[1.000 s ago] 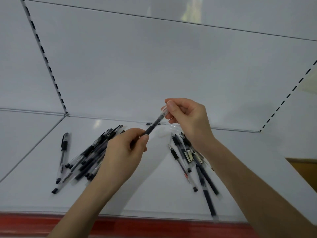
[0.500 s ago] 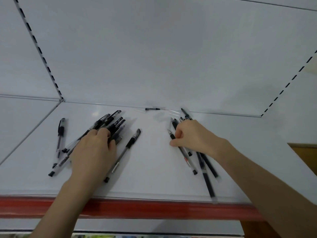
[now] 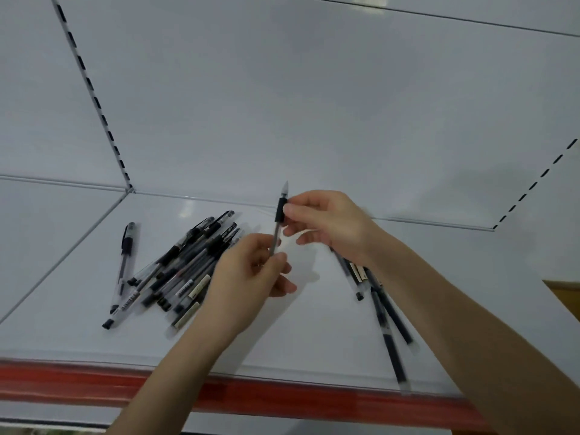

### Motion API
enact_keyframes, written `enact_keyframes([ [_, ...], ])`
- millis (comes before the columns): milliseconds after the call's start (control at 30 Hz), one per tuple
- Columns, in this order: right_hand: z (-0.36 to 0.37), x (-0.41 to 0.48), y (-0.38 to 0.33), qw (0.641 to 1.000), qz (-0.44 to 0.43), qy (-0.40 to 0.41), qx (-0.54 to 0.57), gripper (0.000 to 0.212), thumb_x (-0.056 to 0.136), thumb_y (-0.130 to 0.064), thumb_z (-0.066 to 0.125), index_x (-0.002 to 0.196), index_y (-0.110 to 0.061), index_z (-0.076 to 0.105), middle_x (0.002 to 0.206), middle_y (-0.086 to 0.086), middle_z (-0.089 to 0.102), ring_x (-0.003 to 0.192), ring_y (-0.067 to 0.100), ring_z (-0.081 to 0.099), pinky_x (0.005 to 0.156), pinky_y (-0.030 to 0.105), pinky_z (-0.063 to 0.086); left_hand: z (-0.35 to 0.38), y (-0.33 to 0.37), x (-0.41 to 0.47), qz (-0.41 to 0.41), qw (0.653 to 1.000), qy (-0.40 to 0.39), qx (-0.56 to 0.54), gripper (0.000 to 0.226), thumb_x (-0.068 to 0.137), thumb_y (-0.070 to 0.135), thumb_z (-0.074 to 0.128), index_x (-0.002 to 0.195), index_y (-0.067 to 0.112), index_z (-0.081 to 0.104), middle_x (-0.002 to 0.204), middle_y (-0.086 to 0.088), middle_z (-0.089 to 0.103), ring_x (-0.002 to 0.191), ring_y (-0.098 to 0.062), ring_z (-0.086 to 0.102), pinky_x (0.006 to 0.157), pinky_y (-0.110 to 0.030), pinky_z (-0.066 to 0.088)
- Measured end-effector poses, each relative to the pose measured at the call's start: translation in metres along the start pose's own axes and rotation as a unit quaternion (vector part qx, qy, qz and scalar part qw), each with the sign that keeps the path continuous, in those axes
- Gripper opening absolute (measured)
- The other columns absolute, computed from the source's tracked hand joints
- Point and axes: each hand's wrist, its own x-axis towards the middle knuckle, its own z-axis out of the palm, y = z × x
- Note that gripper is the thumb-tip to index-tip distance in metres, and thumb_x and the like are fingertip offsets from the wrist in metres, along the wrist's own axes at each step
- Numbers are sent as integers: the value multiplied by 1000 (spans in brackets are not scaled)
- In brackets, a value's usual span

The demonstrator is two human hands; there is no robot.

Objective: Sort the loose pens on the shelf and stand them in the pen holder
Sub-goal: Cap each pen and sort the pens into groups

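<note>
Reaches up over the shelf (image 3: 314,324) with both bare forearms, raised from the lower edge of view. Holds one pen (image 3: 276,233) nearly upright between the two hands, clear of the shelf, tip upward. Pinches its lower, clear barrel with the left hand (image 3: 248,274), thumb and forefinger closed on it, with the other fingers (image 3: 282,285) curled loosely below. Grips the black sleeve near the tip with the right hand (image 3: 335,227), thumb pressed against it, with the rest bent underneath.

Shows a loose pile of pens (image 3: 185,268) lying crosswise on the shelf, left of the left hand, and a lone pen (image 3: 126,252) apart at its far left. Hides the upper part of a smaller group of pens (image 3: 387,315) behind the right wrist, with only the lower ends fanned out toward the red front edge (image 3: 94,387). Cannot read the print on the barrels. Cannot count the pile, overlapped and partly behind the left hand. Blurs at the back of the right hand and along the nearest pen of the right group. Cuts off both arms at the bottom of the view.
</note>
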Motion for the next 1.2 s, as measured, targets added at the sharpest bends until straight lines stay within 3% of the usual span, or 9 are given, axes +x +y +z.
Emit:
enact_keyframes([
  [133, -9, 45, 12, 945, -82, 111, -297, 18, 91, -13, 53, 105, -8, 64, 94, 1, 66, 87, 12, 61, 70, 13, 44, -22, -7, 3, 23, 998, 41, 51, 18, 91, 5, 47, 88, 21, 55, 71, -4, 62, 47, -6, 59, 50, -21, 52],
  [300, -6, 92, 31, 845, -54, 25, -532, 23, 91, -8, 47, 109, -1, 61, 113, 17, 62, 103, 32, 57, 89, 37, 44, -39, -12, 2, 36, 992, 78, 93, 13, 91, 8, 48, 93, 19, 55, 72, 1, 62, 47, -4, 49, 50, -21, 43],
  [400, -2, 102, 34, 793, -43, -8, -607, 20, 88, -7, 52, 103, 2, 61, 107, 23, 61, 97, 36, 58, 81, 38, 44, -43, -14, 2, 38, 990, 87, 103, 19, 90, 9, 49, 87, 27, 54, 74, -1, 63, 55, -11, 47, 56, -24, 38],
  [567, -1, 99, 33, 780, -32, -13, -625, 24, 90, -8, 50, 111, -3, 61, 116, 20, 57, 104, 35, 57, 86, 37, 42, -41, -11, 3, 31, 993, 78, 81, 19, 90, 9, 49, 84, 26, 56, 75, -4, 63, 58, -13, 46, 58, -25, 38],
  [700, -5, 77, 18, 878, -66, 83, -467, 24, 94, -14, 46, 111, -2, 59, 108, 12, 62, 95, 25, 58, 74, 16, 41, -37, -5, 4, 43, 994, 67, 75, 12, 90, 12, 49, 89, 19, 58, 70, 0, 60, 57, -12, 44, 55, -23, 36],
  [767, -11, 63, -3, 947, -73, 150, -274, 20, 92, -13, 51, 107, -3, 60, 88, 5, 64, 77, 15, 58, 63, 7, 41, -34, 0, 6, 52, 995, 67, 59, 12, 91, 14, 48, 87, 16, 59, 66, 3, 59, 56, -14, 42, 54, -25, 36],
  [833, -18, 46, -27, 980, -93, 167, -54, 18, 90, -9, 55, 108, -7, 57, 76, 3, 64, 65, 8, 63, 65, 17, 52, -29, 7, 9, 62, 995, 64, 45, 15, 91, 16, 47, 86, 14, 60, 60, 7, 60, 55, -15, 41, 53, -27, 36],
  [967, -22, 17, -61, 966, -148, 177, 117, 15, 89, -4, 56, 101, -14, 57, 77, 7, 67, 67, 11, 67, 68, 21, 55, -19, 22, 15, 89, 995, 42, 29, 15, 92, 14, 45, 88, 16, 60, 57, 16, 59, 49, -10, 40, 48, -21, 35],
  [1200, -17, -9, -69, 955, -176, 197, 134, 13, 89, -4, 55, 94, -15, 61, 76, 5, 68, 68, 11, 69, 68, 20, 56, -7, 29, 16, 124, 992, 18, 29, 15, 91, 14, 46, 89, 18, 60, 58, 17, 60, 46, -9, 37, 46, -20, 32],
])
